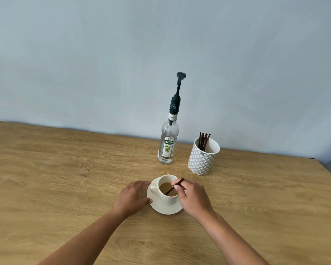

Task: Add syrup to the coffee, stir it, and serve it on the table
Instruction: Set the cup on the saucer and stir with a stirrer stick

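On the wooden tabletop (65, 178), the right hand (192, 197) is pinching a stirrer (169, 190) in the cup (167, 200); the left hand (134, 196), fingers relaxed, is touching the saucer (164, 210).

Reaches in with 2 forearms from the near edge of the tabletop (65, 178), converging toward its middle. Sets the left hand (133, 196) palm down, fingers relaxed and spread. Pinches a stirrer (175, 186) in the right hand (192, 197).
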Motion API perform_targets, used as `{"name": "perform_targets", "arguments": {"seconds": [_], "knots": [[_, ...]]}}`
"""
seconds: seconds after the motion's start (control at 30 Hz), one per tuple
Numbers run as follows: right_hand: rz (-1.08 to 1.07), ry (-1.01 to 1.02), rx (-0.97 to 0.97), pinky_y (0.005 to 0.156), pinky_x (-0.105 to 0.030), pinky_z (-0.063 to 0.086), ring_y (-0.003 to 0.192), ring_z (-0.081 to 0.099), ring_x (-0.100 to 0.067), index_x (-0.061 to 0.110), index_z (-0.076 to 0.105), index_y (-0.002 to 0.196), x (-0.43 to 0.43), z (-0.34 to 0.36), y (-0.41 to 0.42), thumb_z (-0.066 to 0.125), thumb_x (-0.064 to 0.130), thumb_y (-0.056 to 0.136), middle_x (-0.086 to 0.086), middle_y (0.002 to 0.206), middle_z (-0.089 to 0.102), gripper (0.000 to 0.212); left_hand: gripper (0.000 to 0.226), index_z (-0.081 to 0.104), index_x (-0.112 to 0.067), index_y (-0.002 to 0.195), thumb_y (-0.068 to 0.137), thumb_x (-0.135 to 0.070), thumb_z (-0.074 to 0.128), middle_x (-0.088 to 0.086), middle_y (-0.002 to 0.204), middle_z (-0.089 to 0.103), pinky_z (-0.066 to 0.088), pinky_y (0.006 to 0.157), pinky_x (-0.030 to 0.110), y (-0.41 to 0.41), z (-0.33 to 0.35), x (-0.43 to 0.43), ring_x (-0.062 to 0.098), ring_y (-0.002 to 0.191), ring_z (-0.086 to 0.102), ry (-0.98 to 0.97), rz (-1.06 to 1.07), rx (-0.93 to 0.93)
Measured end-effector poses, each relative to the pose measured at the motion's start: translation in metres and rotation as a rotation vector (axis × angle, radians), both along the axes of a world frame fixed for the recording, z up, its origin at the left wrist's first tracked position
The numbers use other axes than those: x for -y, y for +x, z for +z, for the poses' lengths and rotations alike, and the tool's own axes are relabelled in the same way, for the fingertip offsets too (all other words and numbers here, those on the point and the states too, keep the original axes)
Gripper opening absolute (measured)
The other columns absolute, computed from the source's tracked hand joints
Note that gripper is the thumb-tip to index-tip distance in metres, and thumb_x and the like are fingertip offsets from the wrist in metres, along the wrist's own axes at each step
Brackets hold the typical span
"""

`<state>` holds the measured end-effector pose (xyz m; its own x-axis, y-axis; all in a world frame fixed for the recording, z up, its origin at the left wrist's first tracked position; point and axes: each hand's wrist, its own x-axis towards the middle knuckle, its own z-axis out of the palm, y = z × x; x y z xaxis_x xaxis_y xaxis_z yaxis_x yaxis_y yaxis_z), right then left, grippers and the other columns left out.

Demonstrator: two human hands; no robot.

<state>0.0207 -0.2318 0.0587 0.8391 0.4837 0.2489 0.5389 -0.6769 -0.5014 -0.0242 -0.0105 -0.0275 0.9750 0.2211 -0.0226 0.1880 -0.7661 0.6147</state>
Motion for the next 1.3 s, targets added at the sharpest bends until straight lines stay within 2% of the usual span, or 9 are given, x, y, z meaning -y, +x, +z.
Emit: {"name": "perform_targets", "arguments": {"seconds": [0.07, 0.17, 0.3, 0.43, 0.63, 0.8, 0.9, 1.13, 1.3], "knots": [[-0.012, -0.011, 0.003, 0.089, -0.034, 0.038, 0.088, 0.061, -0.012, 0.031, 0.068, 0.103, 0.0, 0.001, -0.001, 0.056, 0.021, 0.094, 0.014, 0.095, 0.071, 0.018, 0.078, 0.04, -0.03, 0.15, 0.082, -0.062, 0.063, -0.005, 0.158, 0.039, 0.018, 0.124, 0.04, -0.006, -0.015, -0.004, 0.016, 0.15, 0.026, 0.144, -0.013, -0.044], [-0.044, -0.076, 0.047, 0.089, -0.036, 0.039, 0.091, 0.062, -0.014, 0.029, 0.066, 0.105, 0.001, 0.001, -0.004, 0.053, 0.02, 0.095, 0.012, 0.097, 0.072, 0.019, 0.088, 0.016, -0.025, 0.159, 0.089, -0.073, 0.039, -0.003, 0.169, 0.009, -0.005, 0.125, 0.044, -0.015, -0.035, -0.005, 0.017, 0.155, -0.005, 0.309, -0.034, -0.139], [-0.048, -0.075, 0.051, 0.088, -0.038, 0.039, 0.092, 0.062, -0.016, 0.027, 0.065, 0.105, 0.001, 0.002, -0.007, 0.051, 0.019, 0.095, 0.011, 0.097, 0.071, 0.018, 0.084, 0.0, -0.028, 0.159, 0.09, -0.075, 0.011, -0.004, 0.168, -0.009, -0.015, 0.122, 0.045, -0.025, -0.043, -0.003, 0.014, 0.148, -0.023, 0.404, -0.055, -0.131], [-0.059, -0.053, 0.003, 0.09, -0.036, 0.038, 0.093, 0.06, -0.014, 0.029, 0.066, 0.107, -0.001, 0.002, -0.009, 0.053, 0.022, 0.095, 0.014, 0.1, 0.071, 0.019, 0.081, 0.0, -0.029, 0.159, 0.092, -0.072, 0.009, -0.004, 0.168, -0.009, -0.015, 0.122, 0.044, -0.027, -0.041, -0.002, 0.014, 0.15, -0.022, 0.428, -0.048, -0.133], [-0.122, -0.125, 0.103, 0.081, -0.036, 0.036, 0.088, 0.061, -0.017, 0.027, 0.064, 0.105, -0.001, 0.0, -0.016, 0.052, 0.019, 0.094, 0.01, 0.093, 0.071, 0.018, 0.079, 0.002, -0.03, 0.159, 0.093, -0.072, 0.009, -0.005, 0.168, -0.007, -0.013, 0.123, 0.044, -0.028, -0.04, -0.002, 0.014, 0.152, -0.018, 0.426, -0.044, -0.133], [-0.112, -0.007, -0.011, 0.085, -0.035, 0.037, 0.09, 0.06, -0.015, 0.028, 0.067, 0.103, -0.009, -0.003, -0.02, 0.055, 0.02, 0.094, 0.011, 0.094, 0.072, 0.018, 0.079, 0.003, -0.03, 0.16, 0.093, -0.071, 0.008, -0.004, 0.169, -0.005, -0.011, 0.124, 0.045, -0.028, -0.041, -0.002, 0.014, 0.153, -0.016, 0.422, -0.044, -0.128], [-0.155, -0.011, -0.035, 0.087, -0.035, 0.037, 0.089, 0.061, -0.015, 0.029, 0.068, 0.105, -0.012, -0.003, -0.018, 0.054, 0.02, 0.095, 0.011, 0.095, 0.072, 0.019, 0.08, 0.003, -0.03, 0.159, 0.091, -0.072, 0.006, -0.005, 0.169, -0.005, -0.01, 0.124, 0.046, -0.028, -0.043, -0.003, 0.015, 0.153, -0.016, 0.422, -0.049, -0.123], [-0.219, -0.069, 0.06, 0.079, -0.037, 0.035, 0.086, 0.062, -0.021, 0.025, 0.065, 0.103, -0.01, -0.002, -0.022, 0.054, 0.016, 0.093, 0.006, 0.09, 0.072, 0.017, 0.083, 0.005, -0.03, 0.16, 0.089, -0.073, 0.002, -0.005, 0.169, -0.004, -0.01, 0.124, 0.046, -0.027, -0.045, -0.004, 0.016, 0.154, -0.014, 0.419, -0.048, -0.108], [-0.203, 0.016, -0.011, 0.086, -0.037, 0.037, 0.086, 0.063, -0.018, 0.027, 0.067, 0.101, -0.017, -0.004, -0.029, 0.056, 0.018, 0.093, 0.009, 0.093, 0.073, 0.017, 0.082, 0.004, -0.029, 0.159, 0.09, -0.072, 0.002, -0.004, 0.169, -0.004, -0.009, 0.124, 0.047, -0.027, -0.045, -0.005, 0.017, 0.154, -0.014, 0.423, -0.059, -0.111]]}}
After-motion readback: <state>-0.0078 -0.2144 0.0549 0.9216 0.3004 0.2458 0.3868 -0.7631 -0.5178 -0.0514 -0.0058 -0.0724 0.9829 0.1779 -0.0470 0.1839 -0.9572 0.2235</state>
